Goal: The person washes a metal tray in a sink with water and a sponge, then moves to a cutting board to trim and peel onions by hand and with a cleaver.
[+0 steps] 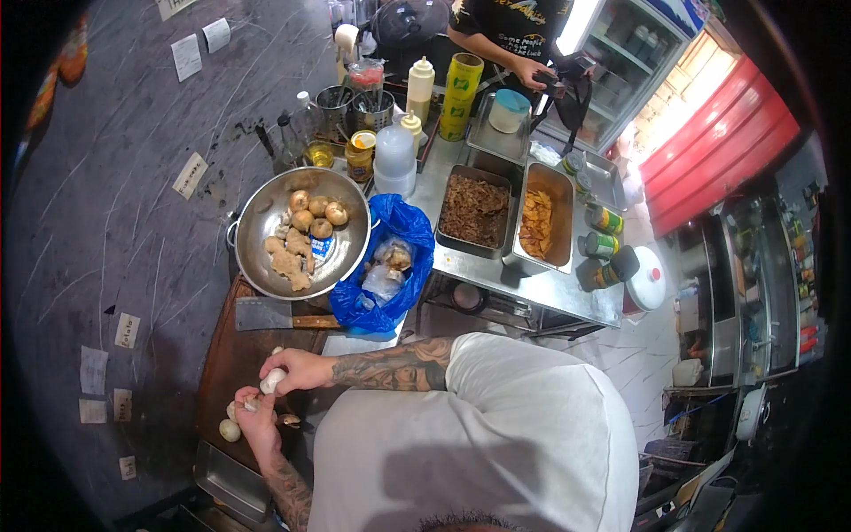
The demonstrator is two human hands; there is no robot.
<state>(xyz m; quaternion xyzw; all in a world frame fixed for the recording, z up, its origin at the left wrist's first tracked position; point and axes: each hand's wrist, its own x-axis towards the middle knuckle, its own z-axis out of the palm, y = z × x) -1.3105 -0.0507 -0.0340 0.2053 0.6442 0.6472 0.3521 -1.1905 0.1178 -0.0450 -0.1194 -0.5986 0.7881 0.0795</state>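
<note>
My right hand point(304, 368) is closed around a round white bulb point(273, 381) over the brown cutting board point(217, 377). Just below it, my left hand point(257, 427) has its fingers bent round a small pale piece, too small to identify, close against the bulb. Beside my left hand, another whitish bulb point(230, 431) lies on the board. Brown peel-like scraps point(288, 419) are to the right of my left hand. A cleaver point(264, 314) with a wooden handle rests at the board's upper end.
A steel bowl point(257, 199) holds brown onions and ginger, beside a blue plastic bag point(417, 226). Steel pans hold shredded brown food point(476, 210) and orange-brown slices point(536, 222). Below the board is a metal tray point(232, 483). Another person point(505, 53) stands beyond the counter.
</note>
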